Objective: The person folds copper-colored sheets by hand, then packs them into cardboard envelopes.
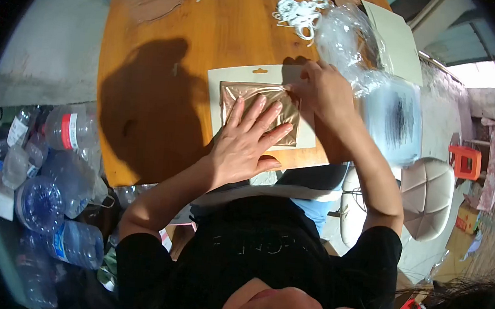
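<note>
The left hand (247, 140) lay flat, fingers (262, 110) spread, on a bronze foil packet (288, 114) atop a cream card (239, 78) mid-desk (150, 60). At the packet's 1 o'clock corner, the right hand (324, 93) curled its fingers; an actual pinch could not be told. White loops (298, 10) lay at 12 o'clock.
</note>
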Available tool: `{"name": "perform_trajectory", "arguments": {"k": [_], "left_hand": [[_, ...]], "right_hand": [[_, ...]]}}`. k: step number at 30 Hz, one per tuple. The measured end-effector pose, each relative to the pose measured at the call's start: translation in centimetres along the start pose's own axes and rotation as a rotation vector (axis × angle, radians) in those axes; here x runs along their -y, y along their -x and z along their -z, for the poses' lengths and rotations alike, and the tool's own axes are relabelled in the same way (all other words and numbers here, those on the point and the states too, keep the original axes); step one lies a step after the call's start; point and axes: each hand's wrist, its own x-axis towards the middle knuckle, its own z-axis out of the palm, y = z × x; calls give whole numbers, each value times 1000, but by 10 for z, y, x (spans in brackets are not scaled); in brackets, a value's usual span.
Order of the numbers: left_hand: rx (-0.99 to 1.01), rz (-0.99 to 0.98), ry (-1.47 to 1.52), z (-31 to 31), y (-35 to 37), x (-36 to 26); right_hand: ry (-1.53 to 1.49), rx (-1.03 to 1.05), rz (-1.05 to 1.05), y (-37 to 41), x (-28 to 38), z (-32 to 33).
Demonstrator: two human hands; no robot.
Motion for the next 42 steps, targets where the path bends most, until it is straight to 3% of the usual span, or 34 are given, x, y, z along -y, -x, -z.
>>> {"name": "perform_trajectory", "arguments": {"k": [1, 3, 5, 7, 11, 13, 15, 17, 21, 23, 26, 30, 32, 33, 35, 36, 38, 42], "left_hand": [[-12, -4, 15, 0, 0, 0], [-10, -8, 31, -3, 2, 1], [98, 1, -34, 4, -1, 1], [56, 10, -18, 4, 0, 1], [-90, 56, 187, 8, 2, 6], [-347, 172, 430, 11, 11, 23], [-660, 223, 488, 14, 12, 34], [-415, 706, 797, 36, 6, 56], [-261, 689, 777, 38, -4, 81], [-119, 891, 962, 56, -17, 78], [-76, 897, 1108, 48, -17, 92], [-119, 872, 1188, 35, -13, 92], [-177, 779, 810, 28, -9, 92], [-173, 779, 809, 26, -7, 87], [-541, 296, 64, 19, -6, 65], [-538, 292, 69, 17, -7, 51], [-299, 36, -7, 14, -7, 25], [-149, 52, 33, -1, 3, 24]], "right_hand": [[50, -282, 169, 11, 2, -10], [-68, -298, 512, 20, 4, -19], [-5, -119, 573, 32, 2, -30], [2, -29, 570, 31, -6, -42], [-59, -47, 606, 30, -10, -48], [-19, -18, 566, 32, -8, -46], [-28, -22, 562, 33, -7, -47], [9, -7, 549, 32, -4, -43], [-17, -1, 540, 32, -3, -42], [22, 4, 551, 29, -4, -37], [77, 24, 571, 27, -7, -30], [66, 42, 592, 24, -12, -33], [52, 37, 586, 24, -12, -35], [39, 30, 579, 24, -12, -36], [27, 21, 587, 24, -14, -37], [18, 13, 600, 24, -15, -37], [15, 7, 598, 23, -16, -39], [7, 29, 595, 24, -13, -36]]}}
